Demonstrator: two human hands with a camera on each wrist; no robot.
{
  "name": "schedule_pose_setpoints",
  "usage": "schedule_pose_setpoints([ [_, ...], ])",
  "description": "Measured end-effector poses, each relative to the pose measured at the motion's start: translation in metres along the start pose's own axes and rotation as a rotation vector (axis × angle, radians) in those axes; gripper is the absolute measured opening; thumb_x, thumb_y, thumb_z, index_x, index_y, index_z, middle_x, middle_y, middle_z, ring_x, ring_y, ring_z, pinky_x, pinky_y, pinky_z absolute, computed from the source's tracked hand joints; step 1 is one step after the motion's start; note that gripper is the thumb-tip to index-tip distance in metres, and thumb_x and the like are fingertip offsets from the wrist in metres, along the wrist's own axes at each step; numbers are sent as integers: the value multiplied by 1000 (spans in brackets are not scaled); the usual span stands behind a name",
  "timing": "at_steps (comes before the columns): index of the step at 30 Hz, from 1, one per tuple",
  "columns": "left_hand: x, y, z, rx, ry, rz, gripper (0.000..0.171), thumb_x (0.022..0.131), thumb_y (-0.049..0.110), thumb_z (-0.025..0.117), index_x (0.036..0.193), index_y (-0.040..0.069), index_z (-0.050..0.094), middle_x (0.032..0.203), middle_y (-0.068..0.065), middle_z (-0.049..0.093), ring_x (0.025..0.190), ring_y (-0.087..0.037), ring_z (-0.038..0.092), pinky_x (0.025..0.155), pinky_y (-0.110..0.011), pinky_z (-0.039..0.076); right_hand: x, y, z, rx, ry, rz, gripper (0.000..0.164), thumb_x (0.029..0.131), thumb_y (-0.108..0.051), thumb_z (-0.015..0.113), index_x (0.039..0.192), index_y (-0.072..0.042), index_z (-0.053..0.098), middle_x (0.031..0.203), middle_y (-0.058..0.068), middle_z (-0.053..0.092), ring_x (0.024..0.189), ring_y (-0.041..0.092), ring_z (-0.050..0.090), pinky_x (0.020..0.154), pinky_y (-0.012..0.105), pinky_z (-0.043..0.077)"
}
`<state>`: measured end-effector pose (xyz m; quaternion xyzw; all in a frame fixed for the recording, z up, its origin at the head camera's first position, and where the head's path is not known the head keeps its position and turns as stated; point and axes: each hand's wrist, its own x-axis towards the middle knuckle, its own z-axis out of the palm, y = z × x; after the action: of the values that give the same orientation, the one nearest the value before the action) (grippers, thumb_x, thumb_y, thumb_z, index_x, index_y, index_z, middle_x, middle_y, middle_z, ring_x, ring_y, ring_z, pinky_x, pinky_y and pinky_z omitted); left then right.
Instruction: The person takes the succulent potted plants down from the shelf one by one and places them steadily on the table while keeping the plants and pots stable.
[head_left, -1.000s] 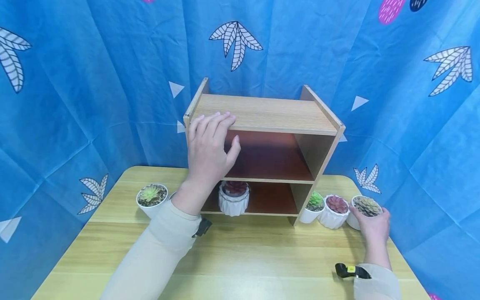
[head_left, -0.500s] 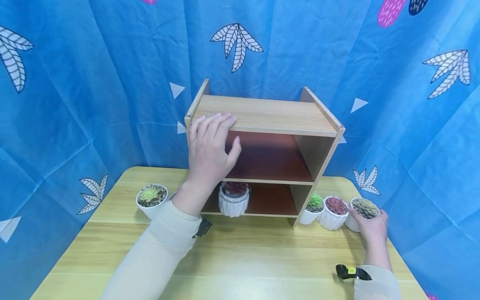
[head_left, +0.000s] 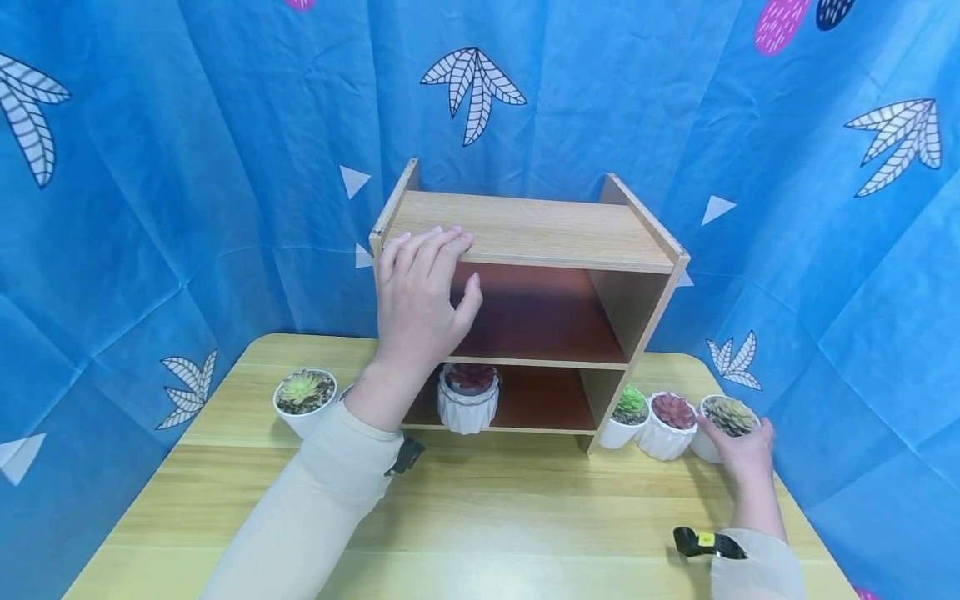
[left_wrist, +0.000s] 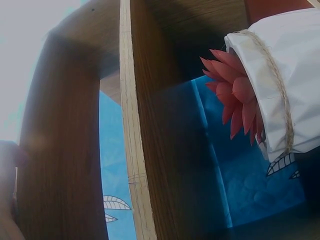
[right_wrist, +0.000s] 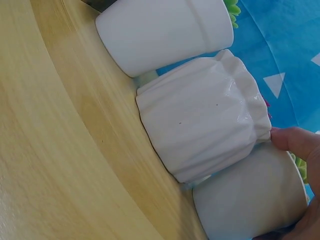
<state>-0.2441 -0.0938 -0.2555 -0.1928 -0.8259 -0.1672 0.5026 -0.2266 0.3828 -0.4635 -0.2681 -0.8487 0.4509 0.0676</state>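
My left hand (head_left: 420, 292) rests on the top front edge of a wooden shelf unit (head_left: 525, 225), fingers extended over the board and thumb apart. Below it, on the bottom shelf, stands a dark red succulent in a white pot tied with twine (head_left: 468, 404); the left wrist view shows its red leaves (left_wrist: 240, 95) close up. At the far right, my right hand (head_left: 747, 458) grips a grey-green succulent in a plain white pot (head_left: 705, 442), thumb and fingers around its rim. Beside that pot sits a red succulent in a ridged white pot (right_wrist: 200, 120).
A bright green succulent in a white pot (head_left: 622, 425) stands against the unit's right side. On the left of the wooden table (head_left: 480, 517) is another potted succulent (head_left: 303, 396); a further pot is mostly hidden behind my left forearm. A blue curtain (head_left: 300, 125) hangs behind.
My right hand and the grey-green potted succulent have shifted very slightly left, toward the ridged pot. My left hand has stayed on the shelf unit.
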Motion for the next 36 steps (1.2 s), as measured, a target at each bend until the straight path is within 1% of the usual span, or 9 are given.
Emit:
schedule_pose_setpoints([
  [5,0,0,0,1,-5,1,43,91,27,62,131,11,64,135,-6,63,130,-26,51,116,-44,26,-3,-4,-2,-16,-14,0,121,89,-55,65,153,7,-16,157,39,-9,146,55,3,118,62,10],
  [13,0,0,0,1,-6,1,42,94,29,56,131,11,64,135,-6,63,130,-26,50,116,-43,25,-6,-11,-9,-63,-67,14,118,92,-55,61,151,10,-17,155,42,-9,144,57,3,117,63,10],
  [19,0,1,0,4,-12,3,42,94,29,57,131,11,63,135,-6,62,130,-27,50,116,-43,25,-9,-17,-17,-140,-111,17,116,94,-55,56,148,14,-20,152,46,-12,143,60,-1,116,64,9],
  [22,0,1,0,4,-13,1,42,93,28,59,131,11,63,135,-6,62,130,-27,50,116,-44,25,-10,-19,-21,-180,-119,14,112,96,-54,53,147,16,-18,150,48,-8,142,62,2,116,66,11],
  [24,0,1,0,5,-13,1,43,92,27,61,131,11,63,135,-6,63,130,-27,51,116,-44,26,-11,-22,-23,-198,-130,14,111,97,-55,50,147,17,-18,150,49,-8,141,62,3,115,67,12],
  [27,0,2,0,6,-12,0,43,90,26,64,131,11,64,135,-6,63,129,-27,51,116,-44,26,-15,-28,-28,-212,-145,14,110,98,-57,47,146,18,-18,149,49,-9,140,63,3,114,68,13],
  [33,0,1,1,7,-14,-1,42,92,28,60,131,11,63,135,-6,62,130,-27,50,116,-44,26,-26,-43,-36,-225,-140,7,110,97,-60,45,148,15,-19,152,45,-13,141,63,2,112,71,14],
  [36,0,1,1,9,-13,-2,43,91,27,61,131,11,63,135,-6,62,130,-26,51,116,-44,25,-30,-49,-39,-242,-143,2,110,97,-61,44,149,14,-18,152,44,-12,140,63,4,110,72,16],
])
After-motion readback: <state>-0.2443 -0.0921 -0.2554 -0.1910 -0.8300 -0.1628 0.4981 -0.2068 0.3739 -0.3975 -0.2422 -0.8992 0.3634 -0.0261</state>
